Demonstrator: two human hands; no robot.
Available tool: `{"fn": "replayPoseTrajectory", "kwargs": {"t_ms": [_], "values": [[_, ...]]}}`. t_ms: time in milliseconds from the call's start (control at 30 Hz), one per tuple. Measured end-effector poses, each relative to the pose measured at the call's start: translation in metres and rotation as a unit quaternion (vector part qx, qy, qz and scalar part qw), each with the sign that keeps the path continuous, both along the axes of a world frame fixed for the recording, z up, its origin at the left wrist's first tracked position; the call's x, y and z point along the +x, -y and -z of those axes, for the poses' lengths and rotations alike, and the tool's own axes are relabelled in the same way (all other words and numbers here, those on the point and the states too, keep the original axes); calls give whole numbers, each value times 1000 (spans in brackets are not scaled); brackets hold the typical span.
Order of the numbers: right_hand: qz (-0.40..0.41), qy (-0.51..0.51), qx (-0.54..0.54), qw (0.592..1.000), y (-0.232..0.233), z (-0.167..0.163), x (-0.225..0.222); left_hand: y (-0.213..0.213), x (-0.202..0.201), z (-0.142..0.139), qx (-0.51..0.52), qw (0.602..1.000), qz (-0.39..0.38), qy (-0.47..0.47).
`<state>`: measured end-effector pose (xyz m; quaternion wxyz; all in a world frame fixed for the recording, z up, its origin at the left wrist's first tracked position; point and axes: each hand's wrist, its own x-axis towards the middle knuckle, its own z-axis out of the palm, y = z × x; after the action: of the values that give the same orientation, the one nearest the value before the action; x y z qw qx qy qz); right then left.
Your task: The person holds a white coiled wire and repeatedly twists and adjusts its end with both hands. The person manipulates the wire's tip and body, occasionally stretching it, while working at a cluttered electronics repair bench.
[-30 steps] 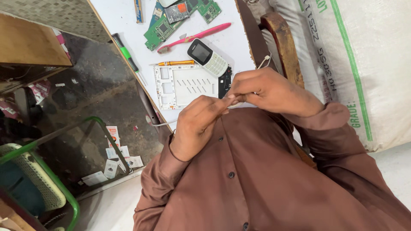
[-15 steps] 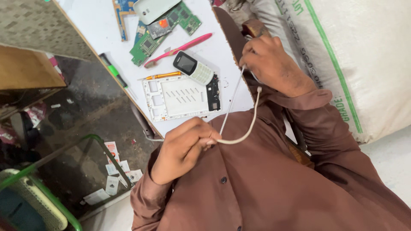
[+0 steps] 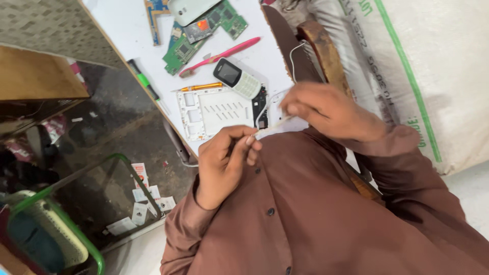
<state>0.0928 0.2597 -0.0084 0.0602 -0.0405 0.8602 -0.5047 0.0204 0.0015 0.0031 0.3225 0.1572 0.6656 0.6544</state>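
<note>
Two hands pinch a thin white cable, held taut above the bench. One end is gripped by left hand fingers, the other by right hand fingers, near a small phone.

Phone repair workshop; circuit boards, keypad phone, screwdriver

The light is soft and even, and the white table looks bright without strong glare. The floor at the left side is dim. Both hands look slightly blurred, and the view is tilted.
</note>
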Motion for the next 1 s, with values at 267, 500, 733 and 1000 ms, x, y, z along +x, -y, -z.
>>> {"fn": "replayPoseTrajectory", "kwargs": {"t_ms": [267,500,733,1000], "values": [[-42,-141,9,989,34,-28,-14,1,-2,2,-39,998,42,-2],[-88,-218,105,966,34,-28,-26,8,-12,-7,-79,977,60,-191],[-79,-260,97,958,44,-28,-26,16,-18,-15,-69,980,85,-167],[-53,-260,57,962,51,-24,-24,25,-26,-3,3,982,147,117]]}}
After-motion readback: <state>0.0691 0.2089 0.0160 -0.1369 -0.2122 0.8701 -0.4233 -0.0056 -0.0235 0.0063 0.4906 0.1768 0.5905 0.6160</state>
